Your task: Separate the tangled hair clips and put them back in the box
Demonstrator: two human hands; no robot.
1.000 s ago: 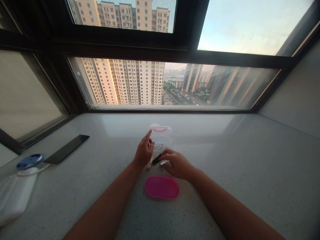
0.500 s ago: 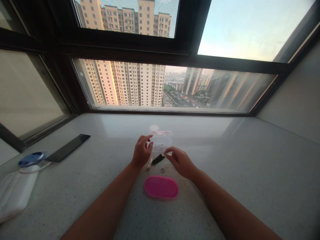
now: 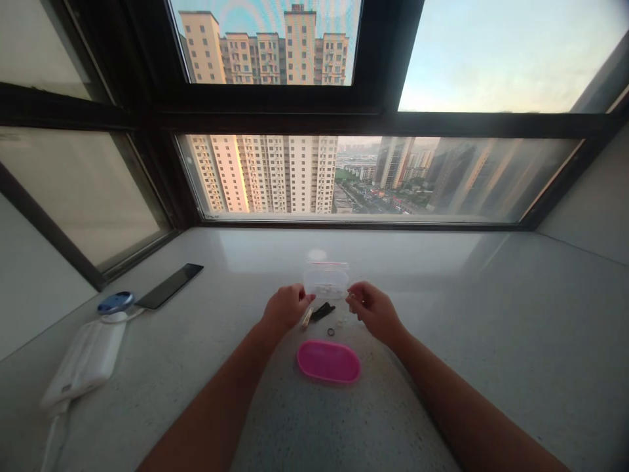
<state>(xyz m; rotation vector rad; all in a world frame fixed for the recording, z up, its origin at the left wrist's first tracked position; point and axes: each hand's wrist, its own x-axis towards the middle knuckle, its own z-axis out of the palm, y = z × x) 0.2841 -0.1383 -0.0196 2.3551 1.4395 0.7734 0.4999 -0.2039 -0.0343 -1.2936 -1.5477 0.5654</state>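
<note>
A small clear plastic box (image 3: 326, 282) lies in front of me with small pieces inside that are too small to name. My left hand (image 3: 289, 305) is closed at the box's left front corner, fingers curled against its edge. At the right front corner, my right hand (image 3: 371, 308) pinches something too small to make out. Between the hands are a black hair clip (image 3: 323, 311) and a beige clip (image 3: 307, 318). Closer to me lie a small dark ring (image 3: 331, 332), tiny pale pieces (image 3: 341, 322) and a bright pink oval lid (image 3: 328, 361).
A dark phone (image 3: 170, 286) lies on the pale speckled counter to the left. Near it are a round blue disc (image 3: 116, 302) and a white power bank (image 3: 86, 360) with a cable. A dark-framed window (image 3: 363, 124) borders the counter's far side.
My left hand has come down to the box's corner and its fingers have curled in. My right hand has shifted right, away from the black clip. The view has tilted and turned slightly left.
</note>
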